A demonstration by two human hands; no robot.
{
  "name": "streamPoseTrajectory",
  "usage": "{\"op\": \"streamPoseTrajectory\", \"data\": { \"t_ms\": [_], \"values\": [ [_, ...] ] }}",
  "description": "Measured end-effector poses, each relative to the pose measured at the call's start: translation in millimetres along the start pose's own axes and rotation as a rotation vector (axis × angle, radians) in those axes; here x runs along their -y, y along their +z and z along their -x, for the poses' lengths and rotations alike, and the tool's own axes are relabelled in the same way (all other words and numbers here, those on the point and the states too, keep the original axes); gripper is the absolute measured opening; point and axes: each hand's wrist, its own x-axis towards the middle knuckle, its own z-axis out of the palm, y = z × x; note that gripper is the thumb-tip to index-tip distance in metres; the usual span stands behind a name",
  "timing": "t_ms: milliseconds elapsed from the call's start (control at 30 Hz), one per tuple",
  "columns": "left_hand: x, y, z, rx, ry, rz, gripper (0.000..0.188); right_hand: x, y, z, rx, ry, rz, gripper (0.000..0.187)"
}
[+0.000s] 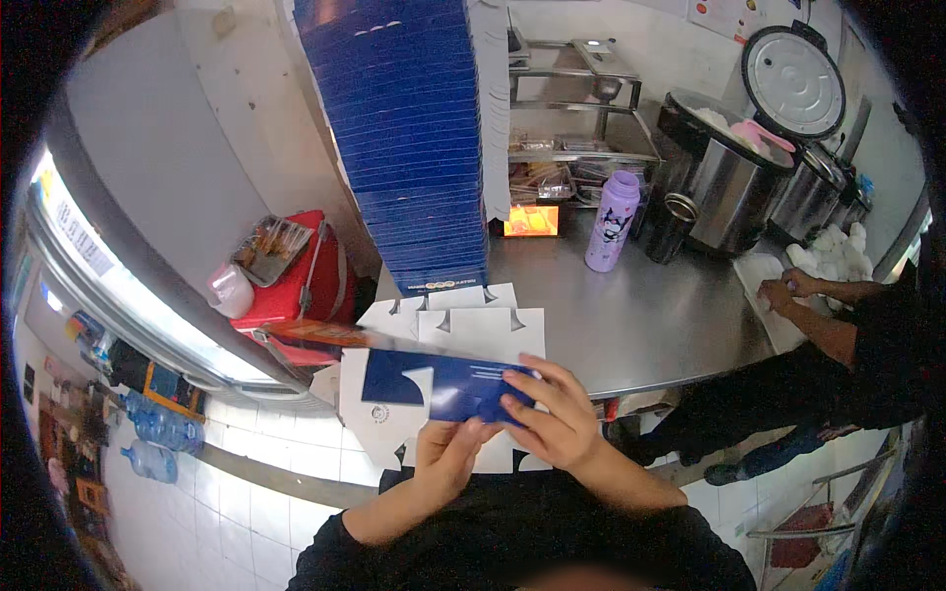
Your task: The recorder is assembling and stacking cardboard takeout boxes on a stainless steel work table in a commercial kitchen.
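Both hands are on a piece of blue cardboard box (453, 389), whose glossy panel has a curved white notch. Its lower edge is pinched by my left hand (448, 458), with the thumb pointing up. My right hand (557, 414) grips the right end, fingers bent over the blue face. Beneath it lie white flat box blanks (483, 332) with curved slots, overlapping at the table's near edge. Just behind them rises a tall stack of blue cardboard boxes (404, 148). A blurred orange-brown strip (325, 335) reaches in from the left of the cardboard.
A steel table (562, 315) holds a purple bottle (612, 222), a dark tumbler (673, 229) and large rice cookers (729, 177), one with its lid raised. Another person's hands (783, 289) work at the right. A red insulated bag (286, 276) stands left, beside a glass-fronted fridge.
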Motion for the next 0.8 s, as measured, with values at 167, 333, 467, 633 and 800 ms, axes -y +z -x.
{"op": "streamPoseTrajectory", "data": {
  "t_ms": [167, 333, 467, 633, 800],
  "values": [
    [-29.1, -16.7, -9.4, 0.077, -0.005, -0.608, 0.03, -5.4, 6.5, -5.4, -0.046, 0.158, -0.379, 0.042],
    [-53.3, -22.8, -16.1, 0.243, -0.053, -1.295, 0.029, -27.0, 9.4, -17.7, 0.089, 0.031, -0.084, 0.042],
    [-44.9, -15.6, -20.0, 0.036, -0.015, -1.294, 0.029, -40.8, 19.5, -16.7, -0.085, 0.489, -0.228, 0.044],
    [-41.3, -17.4, -26.0, 0.06, 0.259, -1.343, 0.033, -34.8, 33.0, -11.5, 0.151, 0.301, -0.289, 0.035],
    [-40.9, -18.8, -23.3, 0.091, 0.12, -1.434, 0.037, -30.2, 33.6, -15.3, -0.107, 0.358, -0.145, 0.025]
  ]
}}
